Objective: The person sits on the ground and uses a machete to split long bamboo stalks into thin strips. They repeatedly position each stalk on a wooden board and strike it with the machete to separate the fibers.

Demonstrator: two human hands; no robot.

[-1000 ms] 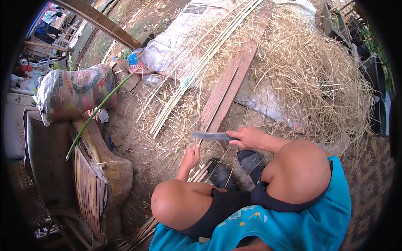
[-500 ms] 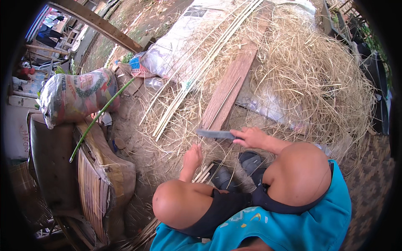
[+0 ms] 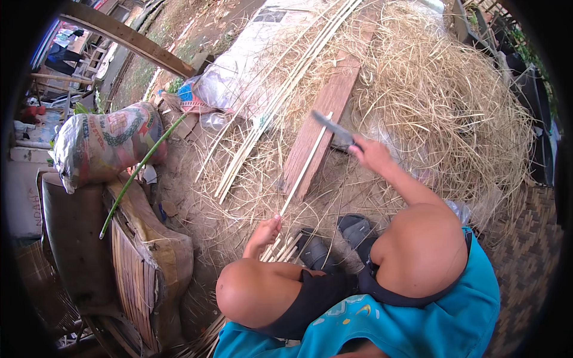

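My left hand (image 3: 264,232) is closed around the near end of a thin pale bamboo strip (image 3: 307,161). The strip slants up and away across a reddish-brown wooden plank (image 3: 330,107). In my right hand (image 3: 373,156) is the handle of a knife with a broad grey blade (image 3: 332,126). The blade lies across the strip near its far end, over the plank. Left of the plank rests a bundle of long pale strips (image 3: 262,128). More cut strips (image 3: 280,250) lie beside my left hand, partly hidden behind my knee.
A big heap of curly shavings (image 3: 447,101) covers the right side, over white sheeting (image 3: 239,65). On the left, a stuffed sack (image 3: 110,140) sits by a worn chair (image 3: 143,250), with a green stalk (image 3: 143,161) leaning across. Woven matting (image 3: 519,256) lies at the right.
My right hand and the knife have moved up and away, from the plank's near end to the strip's far part. My left hand has lowered slightly; the strip shows a paler side.
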